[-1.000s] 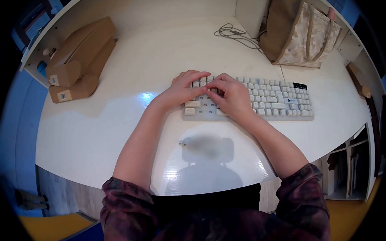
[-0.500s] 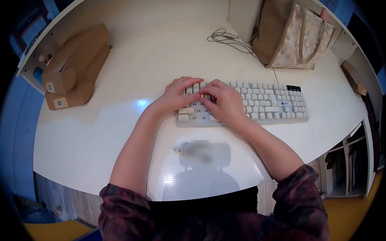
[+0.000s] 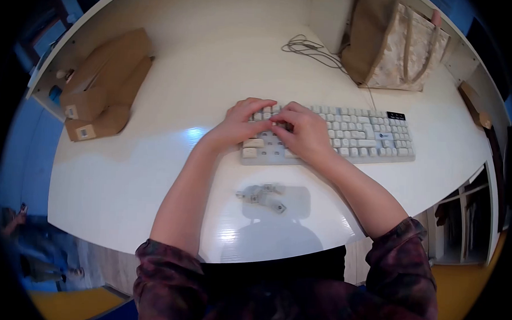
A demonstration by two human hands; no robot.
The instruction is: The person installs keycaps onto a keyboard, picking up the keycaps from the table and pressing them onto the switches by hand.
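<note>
Where the desk (image 3: 125, 178) begins, two dark patterned sleeves (image 3: 170, 270) sit pushed up, with two bare forearms (image 3: 182, 185) beyond them.

Loose keycaps (image 3: 279, 207): several, small and pale, clustered on the desk between the forearms; too blurred to count exactly.

Left hand (image 3: 236, 125): one, at the left end of the keyboard (image 3: 353, 134); thumb and forefinger spread well apart, keys showing in the gap.

Right hand (image 3: 308, 132): one, just beside it; thumb and forefinger bent toward each other in a near pinch, tips meeting or nearly meeting the left thumb. Whether anything sits between them cannot be made out.

Keyboard: one, pale, flat across the desk, beneath both hands. Lower left part bare of caps, switches exposed; two wide caps (image 3: 253, 143) at its left edge; rows right of the hands capped; one dark panel (image 3: 396, 116) at the far right corner.

Boxes (image 3: 97, 101): two, brown cardboard, stacked at left, one white label on each.

Cable (image 3: 305, 47): one, grey, loosely coiled.

Bag (image 3: 378, 43): one, brown, pale patterned front, upright at far right.
</note>
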